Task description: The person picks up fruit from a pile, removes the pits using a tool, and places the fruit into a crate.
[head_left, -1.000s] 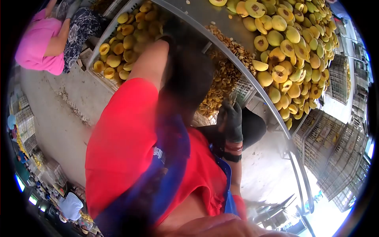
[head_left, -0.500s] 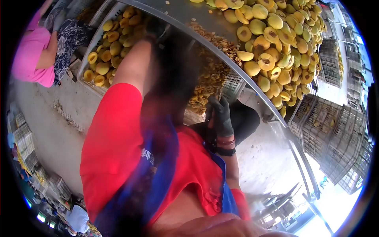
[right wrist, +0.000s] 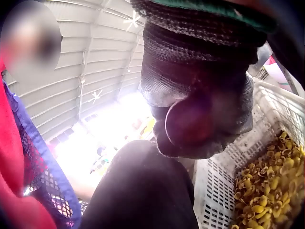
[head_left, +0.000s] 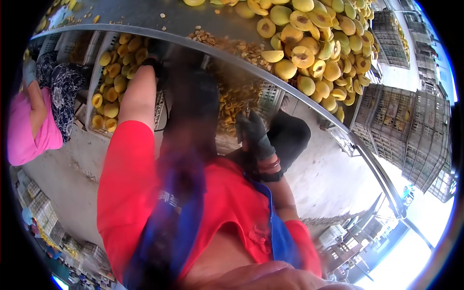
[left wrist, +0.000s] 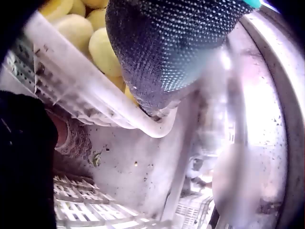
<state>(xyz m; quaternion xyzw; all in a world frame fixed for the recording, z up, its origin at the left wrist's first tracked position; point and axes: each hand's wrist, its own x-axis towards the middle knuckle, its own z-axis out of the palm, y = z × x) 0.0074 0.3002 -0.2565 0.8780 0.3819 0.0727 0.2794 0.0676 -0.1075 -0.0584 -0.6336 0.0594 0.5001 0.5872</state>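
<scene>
My left arm reaches to the crate of halved yellow fruit, which look like peaches. The dark-gloved left hand lies over the crate's corner rim, fruit right behind it. Its fingers are mostly hidden, and I cannot tell whether they grip the rim. The right hand, in a dark knit glove, is held in front of the body near my knee. Its fingers curl round a tool's handle, whose rounded end shows. Beyond that hand stands a white crate of small yellow-brown fruit scraps.
A metal table with a raised edge crosses in front, heaped with halved fruit on the right. Stacked crates stand beyond it. At left sits a person in pink. My knee is beside the right hand.
The head view has turned right, so table, fruit and crates shift left in it. My left arm stays stretched to the fruit crate. The right hand keeps its grip near the knee.
</scene>
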